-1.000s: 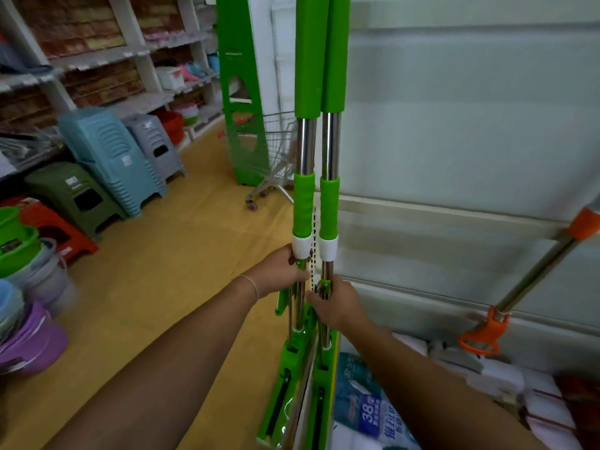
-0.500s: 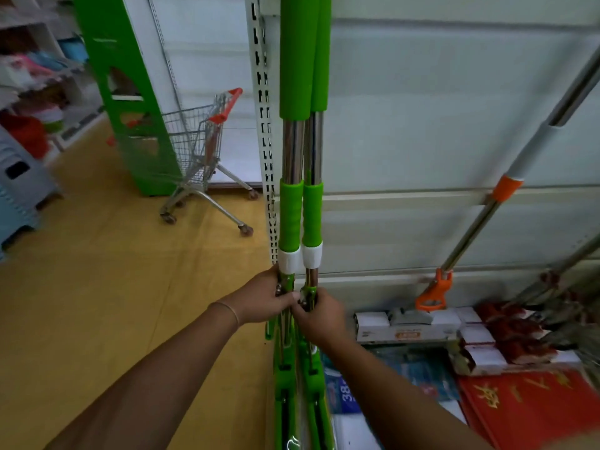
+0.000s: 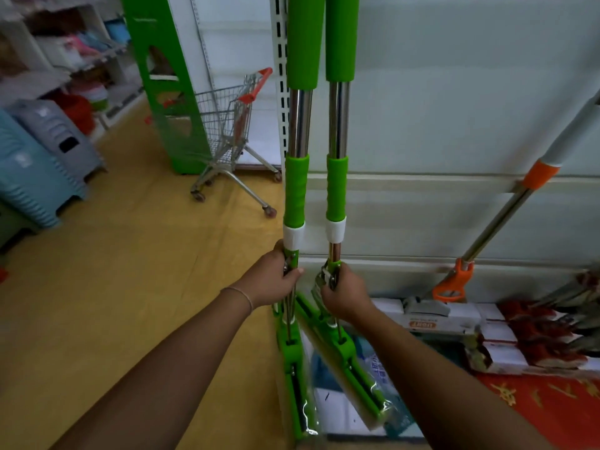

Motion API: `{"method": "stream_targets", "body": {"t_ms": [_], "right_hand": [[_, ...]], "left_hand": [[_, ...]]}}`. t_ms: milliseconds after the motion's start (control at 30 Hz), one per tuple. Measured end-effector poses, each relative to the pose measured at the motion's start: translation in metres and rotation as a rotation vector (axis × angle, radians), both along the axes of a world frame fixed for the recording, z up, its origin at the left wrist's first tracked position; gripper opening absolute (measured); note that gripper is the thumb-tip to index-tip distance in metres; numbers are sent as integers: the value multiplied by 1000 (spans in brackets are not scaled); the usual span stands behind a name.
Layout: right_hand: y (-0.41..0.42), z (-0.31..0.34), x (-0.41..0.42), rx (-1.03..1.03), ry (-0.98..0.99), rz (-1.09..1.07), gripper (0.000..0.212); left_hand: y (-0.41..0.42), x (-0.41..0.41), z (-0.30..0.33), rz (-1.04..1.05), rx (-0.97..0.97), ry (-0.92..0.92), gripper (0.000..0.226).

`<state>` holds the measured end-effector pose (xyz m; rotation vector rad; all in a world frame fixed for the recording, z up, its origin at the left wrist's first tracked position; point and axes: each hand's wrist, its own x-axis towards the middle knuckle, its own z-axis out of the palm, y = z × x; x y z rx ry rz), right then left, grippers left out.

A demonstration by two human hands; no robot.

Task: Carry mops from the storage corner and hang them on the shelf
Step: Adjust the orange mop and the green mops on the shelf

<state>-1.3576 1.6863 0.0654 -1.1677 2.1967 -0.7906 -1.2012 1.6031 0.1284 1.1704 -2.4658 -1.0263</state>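
Observation:
I hold two green sponge mops upright in front of a white shelf back panel (image 3: 454, 108). My left hand (image 3: 274, 279) grips the left mop (image 3: 297, 190) just below its white collar. My right hand (image 3: 341, 292) grips the right mop (image 3: 337, 186) at its metal lever below the collar. Both handles run up out of the frame. The mop heads hang below my hands, wrapped in clear plastic; the right mop's head (image 3: 354, 378) angles out to the right.
An orange-collared mop (image 3: 487, 241) leans against the panel at the right over white boxes (image 3: 431, 319) and red packs (image 3: 539, 332). A slotted upright (image 3: 281, 92) stands behind the left mop. A shopping cart (image 3: 227, 131) and stacked plastic stools (image 3: 35, 157) stand on the yellow floor.
The two mops, held tight together before, now stand apart as my right hand has carried its mop to the right. The view has swung slightly back left.

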Motion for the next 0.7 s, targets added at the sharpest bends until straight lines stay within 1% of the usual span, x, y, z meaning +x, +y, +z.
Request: {"method": "stream_targets", "body": {"t_ms": [100, 200, 300, 400, 533, 700], "right_hand": [[-3, 0, -7, 9, -2, 90, 30], [-11, 0, -11, 19, -4, 193, 31], [-21, 2, -12, 41, 32, 285, 36], [-34, 2, -15, 20, 69, 344, 38], [-56, -1, -21, 57, 85, 424, 42], [-82, -2, -34, 83, 149, 482, 36]], "left_hand": [[8, 9, 3, 52, -4, -12, 22], [20, 17, 7, 99, -6, -4, 26], [30, 26, 9, 156, -37, -35, 29], [35, 35, 11, 219, -45, -53, 32], [39, 46, 10, 288, -73, -62, 34], [39, 52, 11, 364, -101, -111, 36]]}}
